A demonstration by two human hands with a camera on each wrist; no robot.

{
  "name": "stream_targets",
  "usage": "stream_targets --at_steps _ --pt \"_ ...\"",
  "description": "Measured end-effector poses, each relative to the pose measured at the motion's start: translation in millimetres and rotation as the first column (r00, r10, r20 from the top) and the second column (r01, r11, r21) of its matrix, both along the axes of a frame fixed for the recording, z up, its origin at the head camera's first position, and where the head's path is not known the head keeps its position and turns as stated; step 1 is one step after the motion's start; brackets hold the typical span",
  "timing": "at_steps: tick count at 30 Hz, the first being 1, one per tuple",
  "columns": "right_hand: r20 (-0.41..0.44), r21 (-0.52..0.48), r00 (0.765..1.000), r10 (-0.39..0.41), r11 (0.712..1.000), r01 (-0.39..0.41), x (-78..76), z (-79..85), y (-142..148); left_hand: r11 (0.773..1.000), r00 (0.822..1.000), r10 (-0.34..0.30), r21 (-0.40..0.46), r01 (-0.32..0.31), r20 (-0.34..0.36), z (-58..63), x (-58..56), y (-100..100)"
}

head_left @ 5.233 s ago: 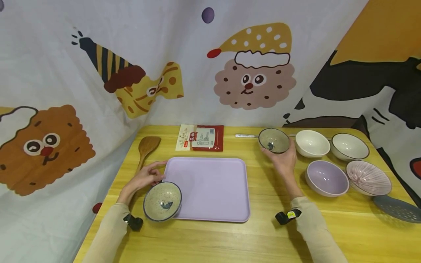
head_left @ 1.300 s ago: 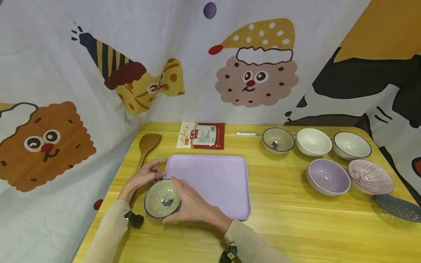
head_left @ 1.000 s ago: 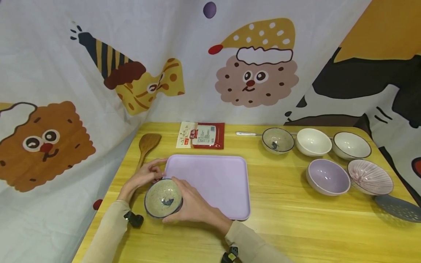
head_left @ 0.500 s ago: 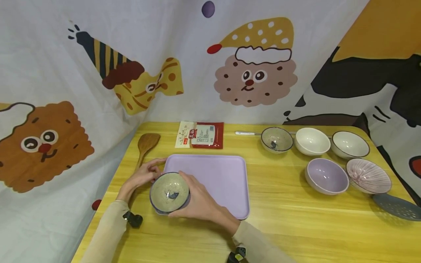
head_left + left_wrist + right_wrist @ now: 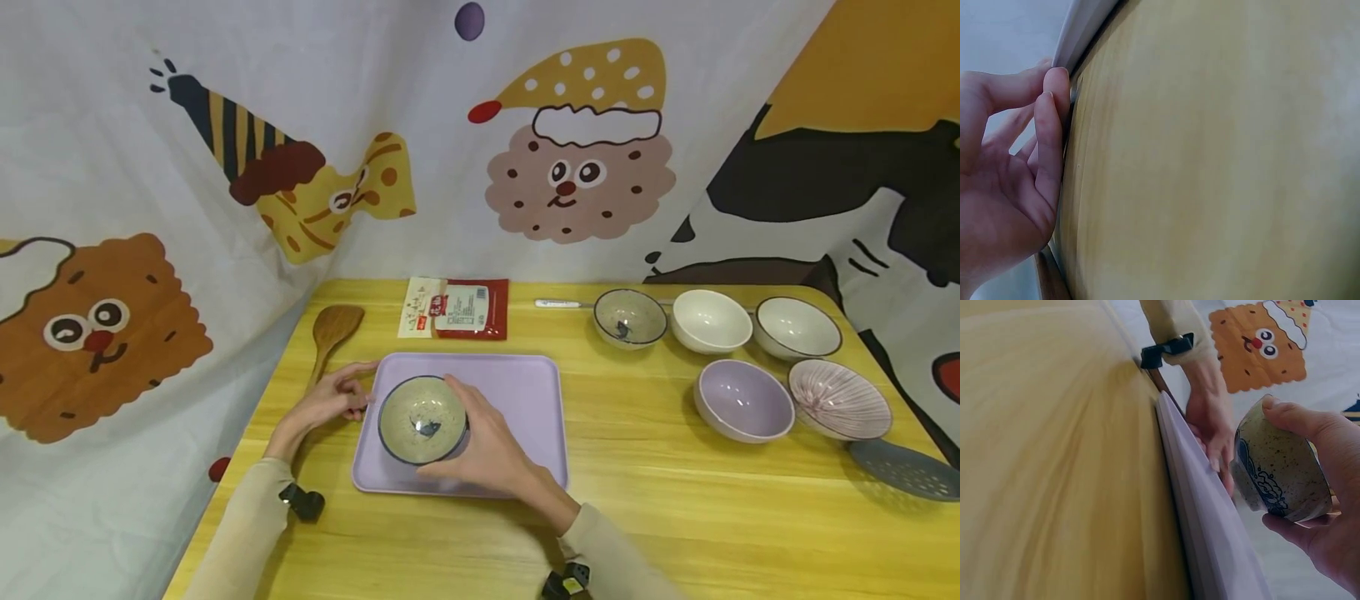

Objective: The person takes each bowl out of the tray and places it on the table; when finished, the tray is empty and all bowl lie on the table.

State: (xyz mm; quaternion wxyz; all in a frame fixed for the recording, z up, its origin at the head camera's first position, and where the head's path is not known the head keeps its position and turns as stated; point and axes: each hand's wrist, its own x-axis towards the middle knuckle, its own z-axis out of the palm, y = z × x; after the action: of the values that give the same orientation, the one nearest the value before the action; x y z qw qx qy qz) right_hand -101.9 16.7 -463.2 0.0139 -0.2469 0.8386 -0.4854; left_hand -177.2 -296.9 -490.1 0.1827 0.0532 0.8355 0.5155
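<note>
A speckled beige bowl (image 5: 422, 419) with a dark blue rim and a blue motif inside hangs over the left part of the lilac tray (image 5: 525, 417). My right hand (image 5: 491, 446) grips its right side, thumb and fingers spread around the wall. In the right wrist view a gap shows between the bowl (image 5: 1282, 465) and the tray (image 5: 1213, 522). My left hand (image 5: 326, 407) is at the tray's left edge; in the left wrist view its thumb and fingertips pinch the tray rim (image 5: 1085, 31). Some fingertips are hidden by the bowl or the tray.
A wooden spatula (image 5: 335, 327) lies beside my left hand. Behind the tray is a red-and-white packet (image 5: 457, 310). At right stand a matching speckled bowl (image 5: 630, 321), a white bowl (image 5: 711, 323), a purple bowl (image 5: 744, 402), other bowls and a grey slotted utensil (image 5: 903, 471).
The right hand set one speckled bowl down by the white bowl, then took hold of the other at the tray's front left corner, lifted it and carried it right over the tray. Left hand stayed.
</note>
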Motion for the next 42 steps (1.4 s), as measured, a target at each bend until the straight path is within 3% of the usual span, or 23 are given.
stream_targets --at_steps 14,26,42 --pt "-0.021 -0.015 0.983 -0.180 0.984 0.180 -10.5 0.0 52 1.000 1.000 0.008 -0.002 -0.008 0.008 2.4 1.0 0" --pt "0.044 -0.064 0.954 -0.295 0.952 0.298 -18.4 5.5 105 1.000 1.000 0.015 -0.004 -0.015 0.008 1.6 0.5 1" --pt "0.032 -0.033 0.886 -0.463 0.885 0.464 -17.0 2.5 173 1.000 1.000 0.024 -0.010 -0.024 0.019 3.4 2.2 0"
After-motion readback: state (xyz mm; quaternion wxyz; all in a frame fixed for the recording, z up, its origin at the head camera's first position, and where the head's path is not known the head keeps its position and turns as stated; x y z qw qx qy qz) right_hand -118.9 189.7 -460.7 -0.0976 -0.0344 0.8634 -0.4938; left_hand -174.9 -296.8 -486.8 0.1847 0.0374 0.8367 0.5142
